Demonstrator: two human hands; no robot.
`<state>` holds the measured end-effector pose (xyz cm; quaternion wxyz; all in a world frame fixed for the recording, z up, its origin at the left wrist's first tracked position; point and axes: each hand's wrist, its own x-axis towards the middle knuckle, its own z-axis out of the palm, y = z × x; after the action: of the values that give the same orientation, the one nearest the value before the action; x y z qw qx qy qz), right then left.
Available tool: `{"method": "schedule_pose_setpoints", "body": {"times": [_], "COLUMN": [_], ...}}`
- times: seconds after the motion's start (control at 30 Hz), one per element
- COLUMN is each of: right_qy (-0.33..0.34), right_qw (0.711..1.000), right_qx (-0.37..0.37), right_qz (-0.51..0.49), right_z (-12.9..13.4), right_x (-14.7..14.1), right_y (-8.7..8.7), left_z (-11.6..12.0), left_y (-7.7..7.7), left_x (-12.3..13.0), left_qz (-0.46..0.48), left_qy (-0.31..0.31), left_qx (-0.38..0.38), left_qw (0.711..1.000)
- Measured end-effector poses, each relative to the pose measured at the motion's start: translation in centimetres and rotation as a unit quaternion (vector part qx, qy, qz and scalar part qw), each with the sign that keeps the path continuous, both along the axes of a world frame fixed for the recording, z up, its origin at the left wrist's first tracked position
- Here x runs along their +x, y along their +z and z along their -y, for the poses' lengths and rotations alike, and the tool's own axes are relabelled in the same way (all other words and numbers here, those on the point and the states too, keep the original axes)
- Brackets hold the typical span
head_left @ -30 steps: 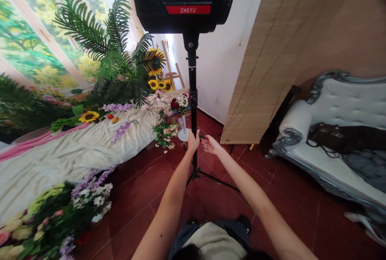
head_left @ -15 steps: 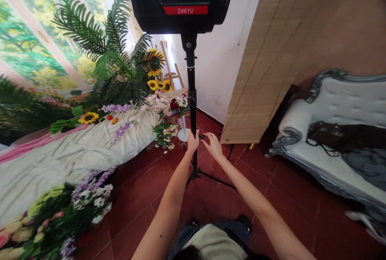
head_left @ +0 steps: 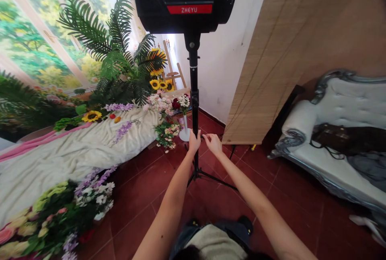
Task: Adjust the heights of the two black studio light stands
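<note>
Black pole clasped, left hand — right hand half-curled at knob

"How fully did your left grip show?"

"Only in part: it covered a stretch of the black pole, and some of it was out of sight behind."

"And your right grip?"

"The dark knob beside it was too small to tell whether you pinched it. The tripod legs ran out of sight behind your arms."

"What did the edges cut around you?"

"Above, the black lamp housing; to your right, the white sofa; to your left, the pale cloth."
</note>
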<state>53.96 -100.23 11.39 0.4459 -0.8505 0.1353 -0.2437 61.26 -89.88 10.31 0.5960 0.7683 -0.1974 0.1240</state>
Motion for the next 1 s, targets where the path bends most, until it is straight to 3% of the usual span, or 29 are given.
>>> {"method": "schedule_pose_setpoints", "body": {"times": [0.23,0.67,0.87,1.0], "right_qy": [-0.053,-0.072,-0.099,-0.098], "right_qw": [0.992,0.986,0.971,0.955], "right_qx": [0.025,0.047,0.157,0.246], "right_qz": [-0.114,-0.143,-0.149,-0.135], "right_z": [0.1,-0.4,-1.0,-2.1], "right_x": [0.9,0.6,0.6,0.4], "right_y": [-0.3,0.1,0.1,0.5], "left_z": [0.1,0.0,-1.3,-3.0], "left_y": [-0.6,-1.0,-0.1,-0.3], "left_x": [0.2,0.2,0.3,-0.8], "left_qz": [-0.007,-0.067,-0.066,-0.051], "left_qy": [-0.006,-0.021,-0.080,-0.082], "left_qx": [-0.011,-0.039,-0.032,-0.027], "left_qw": [1.000,0.997,0.994,0.995]}}
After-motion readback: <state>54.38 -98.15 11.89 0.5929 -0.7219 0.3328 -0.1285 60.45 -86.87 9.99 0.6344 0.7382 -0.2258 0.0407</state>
